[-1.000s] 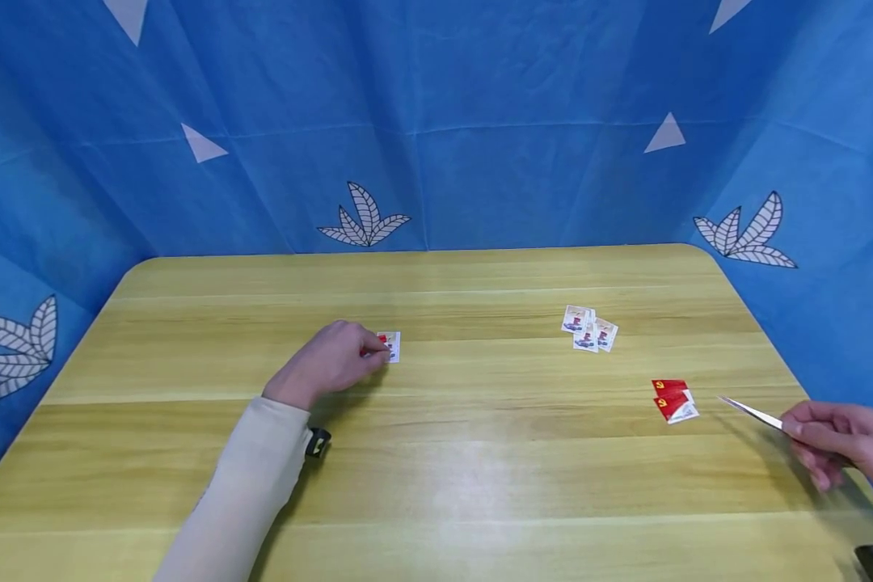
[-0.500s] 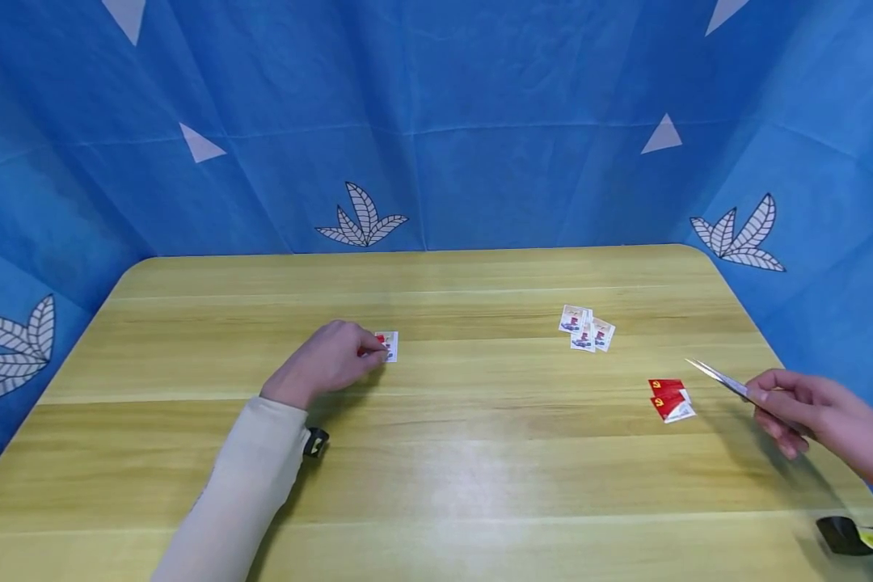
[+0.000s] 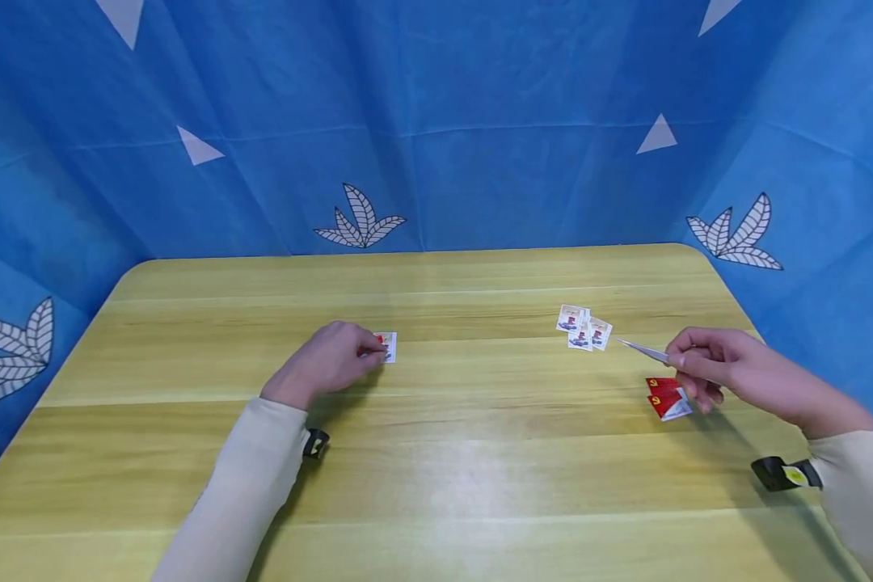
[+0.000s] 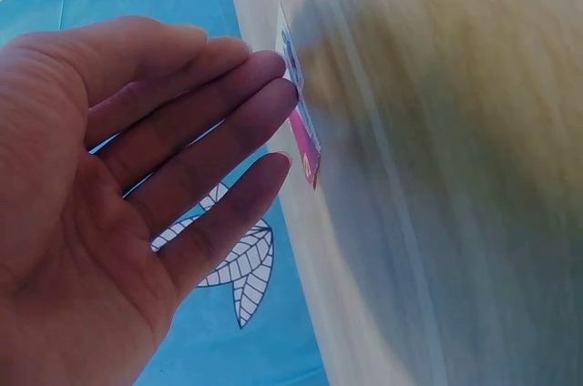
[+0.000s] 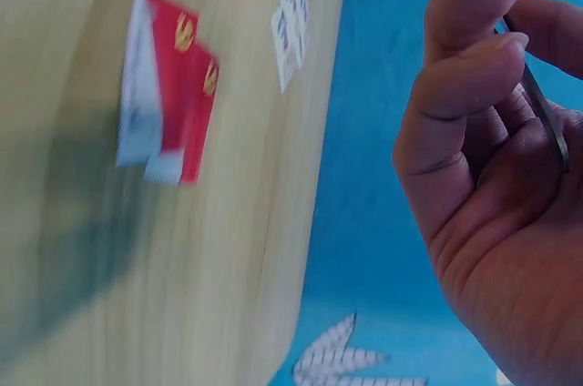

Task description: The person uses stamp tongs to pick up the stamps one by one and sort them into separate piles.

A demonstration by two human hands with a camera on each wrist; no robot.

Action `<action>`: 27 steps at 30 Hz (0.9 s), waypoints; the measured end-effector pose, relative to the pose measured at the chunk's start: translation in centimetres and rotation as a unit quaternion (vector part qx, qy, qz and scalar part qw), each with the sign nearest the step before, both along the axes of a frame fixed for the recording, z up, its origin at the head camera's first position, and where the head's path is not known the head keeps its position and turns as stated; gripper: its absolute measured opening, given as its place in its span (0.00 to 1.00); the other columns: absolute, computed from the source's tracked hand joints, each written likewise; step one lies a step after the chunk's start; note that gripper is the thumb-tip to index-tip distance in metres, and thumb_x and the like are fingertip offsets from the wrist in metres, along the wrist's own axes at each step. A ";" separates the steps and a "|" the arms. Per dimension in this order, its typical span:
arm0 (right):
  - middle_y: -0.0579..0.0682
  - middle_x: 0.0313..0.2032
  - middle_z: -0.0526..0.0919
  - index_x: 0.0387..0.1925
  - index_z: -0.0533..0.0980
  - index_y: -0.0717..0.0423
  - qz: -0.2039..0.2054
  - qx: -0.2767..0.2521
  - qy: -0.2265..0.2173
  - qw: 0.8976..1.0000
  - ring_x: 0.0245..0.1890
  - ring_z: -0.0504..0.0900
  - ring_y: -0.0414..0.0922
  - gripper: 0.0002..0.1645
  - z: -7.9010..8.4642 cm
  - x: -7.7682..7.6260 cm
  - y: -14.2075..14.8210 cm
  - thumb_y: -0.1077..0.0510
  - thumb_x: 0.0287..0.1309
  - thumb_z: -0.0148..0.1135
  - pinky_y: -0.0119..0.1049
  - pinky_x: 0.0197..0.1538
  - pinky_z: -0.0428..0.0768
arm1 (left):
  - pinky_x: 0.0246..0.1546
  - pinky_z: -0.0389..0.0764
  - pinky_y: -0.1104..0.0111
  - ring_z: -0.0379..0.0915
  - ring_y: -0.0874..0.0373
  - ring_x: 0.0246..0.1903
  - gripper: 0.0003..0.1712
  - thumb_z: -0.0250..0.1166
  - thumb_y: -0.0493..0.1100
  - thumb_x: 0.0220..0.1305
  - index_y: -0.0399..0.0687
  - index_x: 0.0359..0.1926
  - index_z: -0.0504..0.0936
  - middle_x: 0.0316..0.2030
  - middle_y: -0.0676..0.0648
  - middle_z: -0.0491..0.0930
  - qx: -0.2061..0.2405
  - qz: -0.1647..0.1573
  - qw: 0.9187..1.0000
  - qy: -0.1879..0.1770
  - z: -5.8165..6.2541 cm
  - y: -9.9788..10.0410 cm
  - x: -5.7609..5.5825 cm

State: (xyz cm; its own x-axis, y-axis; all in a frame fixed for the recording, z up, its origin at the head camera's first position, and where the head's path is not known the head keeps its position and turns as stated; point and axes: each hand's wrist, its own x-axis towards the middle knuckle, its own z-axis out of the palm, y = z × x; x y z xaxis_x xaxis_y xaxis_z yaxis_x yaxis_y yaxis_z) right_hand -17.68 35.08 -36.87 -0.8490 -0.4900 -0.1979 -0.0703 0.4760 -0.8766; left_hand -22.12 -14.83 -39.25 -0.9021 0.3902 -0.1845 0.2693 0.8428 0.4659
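Note:
Straight fingers of my left hand (image 3: pixel 325 362) rest with their tips on small stamps (image 3: pixel 390 343) left of the table's middle, partly hidden by the hand. From the left wrist, the stamp (image 4: pixel 307 140) shows a red corner at the fingertips. My right hand (image 3: pixel 738 372) holds slim metal tweezers (image 3: pixel 642 349), their points toward the left. The tips are just right of a cluster of pale picture stamps (image 3: pixel 579 338). Under the right hand lie red-and-white stamps (image 3: pixel 660 402) with a yellow emblem, overlapping each other. The tweezers' shaft (image 5: pixel 544 117) runs back into the palm.
A wooden table (image 3: pixel 444 453) with rounded far corners fills the foreground. Blue cloth (image 3: pixel 480 145) with white leaf and triangle prints hangs behind and at both sides. A black device (image 3: pixel 774 474) is strapped at the right wrist, another (image 3: pixel 316 444) at the left.
My right hand has moved left and away from me with the tweezers, from the right table edge to above the red stamps. The left hand has stayed in place.

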 end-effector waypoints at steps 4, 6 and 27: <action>0.60 0.25 0.75 0.42 0.68 0.69 0.014 0.006 -0.007 1.000 0.20 0.75 0.54 0.12 0.0 -1.2 -2.0 0.60 0.75 0.47 0.43 0.25 0.75 | 0.25 0.70 0.66 0.70 0.56 0.28 0.12 0.65 0.40 0.66 0.41 0.48 0.87 0.46 0.44 0.83 0.007 -0.004 1.000 0.008 -0.3 -0.1 0.0; 0.60 0.25 0.76 0.42 0.68 0.70 0.018 0.013 -0.015 1.000 0.20 0.75 0.53 0.13 -0.1 -1.9 -3.0 0.59 0.75 0.48 0.43 0.24 0.75 | 0.26 0.71 0.66 0.71 0.56 0.29 0.12 0.65 0.39 0.66 0.41 0.48 0.87 0.46 0.44 0.83 0.008 -0.003 1.000 0.010 -0.4 -0.2 -0.1; 0.65 0.27 0.78 0.42 0.70 0.70 0.093 0.018 -0.052 0.994 0.22 0.74 0.65 0.14 -1.4 -5.8 -12.0 0.59 0.74 0.49 0.44 0.26 0.76 | 0.30 0.73 0.66 0.73 0.55 0.32 0.11 0.66 0.38 0.66 0.43 0.48 0.88 0.43 0.46 0.83 0.013 -0.006 1.000 0.014 -0.3 -0.4 0.0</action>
State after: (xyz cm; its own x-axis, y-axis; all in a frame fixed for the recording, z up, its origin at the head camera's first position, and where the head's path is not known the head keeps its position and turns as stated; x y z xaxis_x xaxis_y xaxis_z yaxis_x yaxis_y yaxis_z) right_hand -23.50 23.11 -38.22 -0.7178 -0.6280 -0.3007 -0.0703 0.4950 -0.8660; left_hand -22.11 -15.25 -39.59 -0.9021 0.4048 -0.1496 0.2915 0.8273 0.4802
